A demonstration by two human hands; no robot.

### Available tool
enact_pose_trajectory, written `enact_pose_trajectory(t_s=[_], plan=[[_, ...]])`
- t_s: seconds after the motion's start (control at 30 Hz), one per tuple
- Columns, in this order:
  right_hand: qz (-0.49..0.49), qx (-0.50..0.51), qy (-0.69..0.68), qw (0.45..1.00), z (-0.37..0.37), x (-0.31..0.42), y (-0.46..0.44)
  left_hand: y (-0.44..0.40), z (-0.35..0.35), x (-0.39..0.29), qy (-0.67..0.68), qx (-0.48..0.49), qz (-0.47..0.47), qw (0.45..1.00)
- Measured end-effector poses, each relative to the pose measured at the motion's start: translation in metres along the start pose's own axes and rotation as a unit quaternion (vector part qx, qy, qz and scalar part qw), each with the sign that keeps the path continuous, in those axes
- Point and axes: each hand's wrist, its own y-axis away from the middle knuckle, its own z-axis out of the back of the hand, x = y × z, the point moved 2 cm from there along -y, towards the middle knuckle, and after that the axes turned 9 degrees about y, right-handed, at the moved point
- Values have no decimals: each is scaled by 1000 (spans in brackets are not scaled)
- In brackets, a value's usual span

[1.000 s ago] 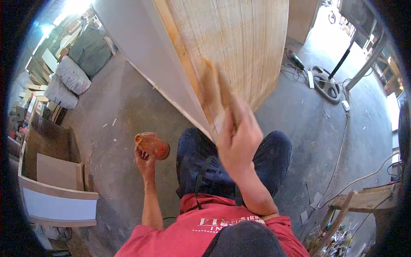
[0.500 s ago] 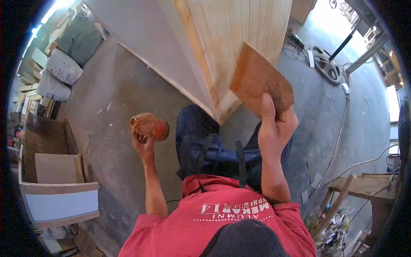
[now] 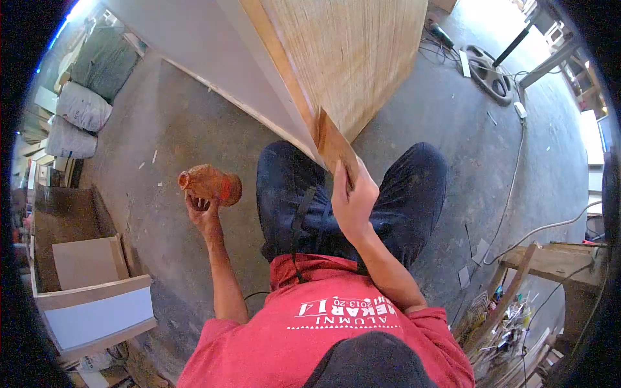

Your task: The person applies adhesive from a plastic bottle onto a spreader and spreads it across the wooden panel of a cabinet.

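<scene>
In the head view, a brown flat piece (image 3: 337, 147) was clamped in the right hand (image 3: 354, 205), its tip held at the edge strip (image 3: 277, 52) of the wooden panel (image 3: 352, 55), near the lower corner; contact could not be confirmed. A bottle (image 3: 212, 185) was gripped by the left hand (image 3: 206, 218), well apart. Edge work seemed in hand; a steady, even angle seemed called for. Room was offered by the floor (image 3: 155, 110) beside the bottle, while the right hand was bordered by the legs (image 3: 414, 187).

Open floor (image 3: 226, 123) lies between the bottle (image 3: 210, 185) and the wooden cabinet (image 3: 343, 52). The knees (image 3: 414, 174) crowd the space below the cabinet's near corner
</scene>
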Motion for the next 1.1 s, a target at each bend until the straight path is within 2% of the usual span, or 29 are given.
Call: enact_pose_trajectory(t_s=[0.17, 0.23, 0.37, 0.47, 0.63, 0.7, 0.73, 0.87, 0.9, 1.0, 1.1], plan=[[19, 8, -64, 998, 7, 13, 2, -2, 6, 1, 4, -4, -5, 1000], [88, 35, -65, 993, 16, 5, 9, -2, 10, 5, -7, -7, -5, 1000], [5, -24, 6, 1000, 0, -26, -2, -2, 18, 17, 14, -17, 1, 1000], [65, 4, -2, 998, -13, -14, 7, 0, 15, 17, 7, -5, -9, 1000], [48, 29, -34, 998, -6, -31, 28, -1, 1, 11, -3, 13, 10, 1000], [-54, -9, -34, 998, -11, -41, 32, -1, -8, 5, 13, 46, -8, 999], [-6, 0, -2, 1000, -16, -39, 31, -2, -8, 6, 11, 47, -7, 999], [34, 63, -5, 997, -24, -28, 53, -4, -11, 5, -2, 42, -5, 999], [34, 62, -5, 998, -20, -33, 52, -5, -12, 5, -6, 40, -6, 999], [-52, -1, 14, 999, -16, -48, 42, -7, -7, 8, -6, 32, 5, 999], [-44, 4, -6, 999, -31, -35, 35, -13, -1, 21, 22, 27, 12, 999]])
